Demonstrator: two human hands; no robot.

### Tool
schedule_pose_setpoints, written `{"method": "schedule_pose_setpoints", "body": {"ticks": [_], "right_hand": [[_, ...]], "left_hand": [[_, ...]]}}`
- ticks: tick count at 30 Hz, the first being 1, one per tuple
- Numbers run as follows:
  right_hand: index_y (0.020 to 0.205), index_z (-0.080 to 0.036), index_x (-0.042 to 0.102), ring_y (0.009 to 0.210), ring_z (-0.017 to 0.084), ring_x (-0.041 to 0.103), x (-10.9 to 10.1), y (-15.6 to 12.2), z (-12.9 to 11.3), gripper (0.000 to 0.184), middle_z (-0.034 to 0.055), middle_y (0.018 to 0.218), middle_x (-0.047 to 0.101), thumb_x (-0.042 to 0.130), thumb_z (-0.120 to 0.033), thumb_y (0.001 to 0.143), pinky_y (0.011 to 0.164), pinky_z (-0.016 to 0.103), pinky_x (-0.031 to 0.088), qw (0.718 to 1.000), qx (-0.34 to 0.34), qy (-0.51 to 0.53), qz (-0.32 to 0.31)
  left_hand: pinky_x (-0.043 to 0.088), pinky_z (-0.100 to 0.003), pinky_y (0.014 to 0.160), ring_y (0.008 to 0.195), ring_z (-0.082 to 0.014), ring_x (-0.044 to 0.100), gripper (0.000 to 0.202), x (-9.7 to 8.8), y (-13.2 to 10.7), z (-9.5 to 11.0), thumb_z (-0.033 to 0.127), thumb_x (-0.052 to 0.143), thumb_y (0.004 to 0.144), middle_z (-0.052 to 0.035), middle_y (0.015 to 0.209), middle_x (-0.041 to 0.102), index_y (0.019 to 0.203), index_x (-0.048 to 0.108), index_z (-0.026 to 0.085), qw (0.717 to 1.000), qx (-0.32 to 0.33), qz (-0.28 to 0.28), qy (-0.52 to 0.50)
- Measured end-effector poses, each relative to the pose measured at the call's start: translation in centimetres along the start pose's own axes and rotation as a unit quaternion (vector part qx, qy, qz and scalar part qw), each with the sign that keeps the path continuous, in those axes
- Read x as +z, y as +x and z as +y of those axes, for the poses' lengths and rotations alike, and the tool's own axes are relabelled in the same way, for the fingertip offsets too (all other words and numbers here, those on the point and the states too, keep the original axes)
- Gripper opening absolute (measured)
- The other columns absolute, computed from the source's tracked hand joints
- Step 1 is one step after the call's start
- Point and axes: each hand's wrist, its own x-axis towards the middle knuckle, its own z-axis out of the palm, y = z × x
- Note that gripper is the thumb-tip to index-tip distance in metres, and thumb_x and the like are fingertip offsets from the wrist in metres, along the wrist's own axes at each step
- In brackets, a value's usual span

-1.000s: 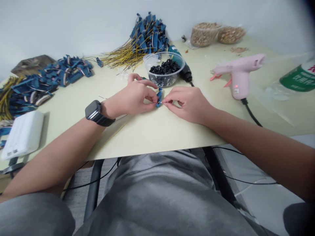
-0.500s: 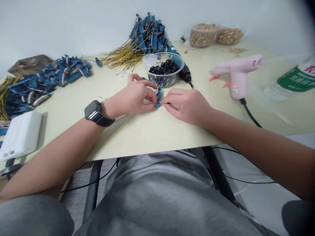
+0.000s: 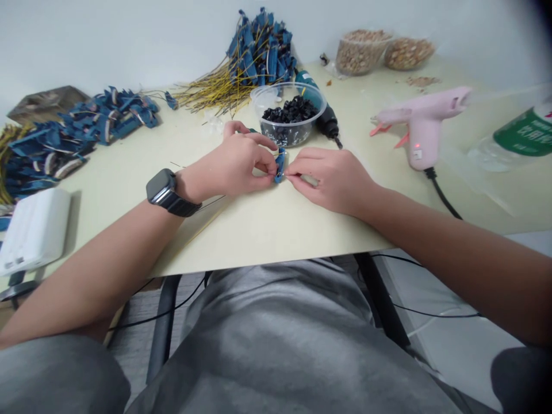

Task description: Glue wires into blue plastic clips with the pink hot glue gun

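Left hand (image 3: 230,164) closed tight on a small blue connector (image 3: 280,165), thumb and fingertips pinching it nearly upright, just above the cream tabletop (image 3: 259,241)! Right hand (image 3: 332,181) curled in from three o'clock, fingertips (image 3: 290,178) pinched at the connector's lower end. Clear plastic bowl (image 3: 257,103) of black pieces at twelve o'clock, rotary tool (image 3: 328,122) at two, pink glue gun (image 3: 422,129) at three!

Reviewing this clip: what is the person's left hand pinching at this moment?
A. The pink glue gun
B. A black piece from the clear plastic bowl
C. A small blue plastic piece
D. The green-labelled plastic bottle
C: the left hand closes its fingertips on the small blue plastic piece.
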Motion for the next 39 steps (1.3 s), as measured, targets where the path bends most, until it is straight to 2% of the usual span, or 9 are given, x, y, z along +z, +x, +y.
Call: {"method": "schedule_pose_setpoints", "body": {"ticks": [6,13,21,25,30,34,39], "right_hand": [[0.107,-0.023,0.086,0.097,0.026,0.077,0.04,-0.04,-0.03,0.023,0.0085,0.108,0.084,0.063,-0.021,0.107,0.083,0.038,0.054,1.000,0.009,0.003,0.005],[0.107,-0.019,0.084,0.094,0.026,0.078,-0.25,0.07,-0.10,0.021,0.0101,0.105,0.084,0.063,-0.016,0.108,0.079,0.038,0.053,1.000,-0.019,-0.013,-0.003],[0.107,-0.021,0.083,0.095,0.027,0.078,-0.13,0.09,-0.02,0.019,0.0100,0.108,0.086,0.064,-0.018,0.108,0.080,0.039,0.055,1.000,-0.006,-0.004,-0.003],[0.106,-0.023,0.082,0.093,0.026,0.077,0.01,0.05,0.18,0.018,0.0074,0.105,0.085,0.064,-0.019,0.107,0.079,0.038,0.053,1.000,-0.007,-0.011,0.009],[0.105,-0.020,0.082,0.090,0.026,0.078,0.00,0.06,0.27,0.016,0.0089,0.102,0.085,0.066,-0.017,0.105,0.076,0.038,0.054,0.999,-0.036,-0.001,0.024],[0.106,-0.022,0.082,0.093,0.028,0.080,-0.14,-0.01,0.11,0.017,0.0087,0.105,0.085,0.065,-0.018,0.106,0.079,0.040,0.057,1.000,-0.018,0.002,0.013],[0.107,-0.025,0.082,0.097,0.029,0.081,-0.13,-0.06,0.05,0.019,0.0082,0.108,0.086,0.064,-0.018,0.107,0.082,0.041,0.058,1.000,-0.001,-0.002,0.000]], "left_hand": [[0.027,-0.068,0.128,0.136,-0.0375,0.077,0.018,0.06,-0.05,-0.06,0.040,0.071,0.091,0.0021,0.082,0.085,0.080,0.079,0.029,1.000,0.004,0.005,-0.005],[0.027,-0.068,0.127,0.136,-0.0366,0.077,0.021,0.09,-0.10,0.01,0.041,0.069,0.093,0.0021,0.084,0.085,0.079,0.078,0.028,1.000,-0.004,0.000,-0.003],[0.039,-0.066,0.123,0.135,-0.0377,0.078,0.021,0.23,-0.04,-0.31,0.042,0.069,0.093,0.0009,0.077,0.083,0.079,0.078,0.029,1.000,0.015,0.008,0.006],[0.036,-0.067,0.126,0.136,-0.0382,0.077,0.018,0.18,-0.01,-0.15,0.038,0.070,0.091,0.0008,0.081,0.084,0.078,0.077,0.028,1.000,0.005,0.004,0.004],[0.034,-0.068,0.126,0.132,-0.0373,0.079,0.018,0.32,-0.09,-0.14,0.038,0.070,0.091,0.0018,0.082,0.084,0.078,0.077,0.028,1.000,0.000,0.010,0.003],[0.037,-0.068,0.123,0.130,-0.0375,0.079,0.020,0.33,-0.12,-0.15,0.040,0.070,0.092,0.0013,0.081,0.084,0.078,0.077,0.028,1.000,0.005,0.013,0.005],[0.033,-0.068,0.125,0.132,-0.0375,0.078,0.020,0.26,-0.12,-0.10,0.040,0.071,0.092,0.0014,0.082,0.084,0.078,0.077,0.028,1.000,0.006,0.011,-0.001]]}}
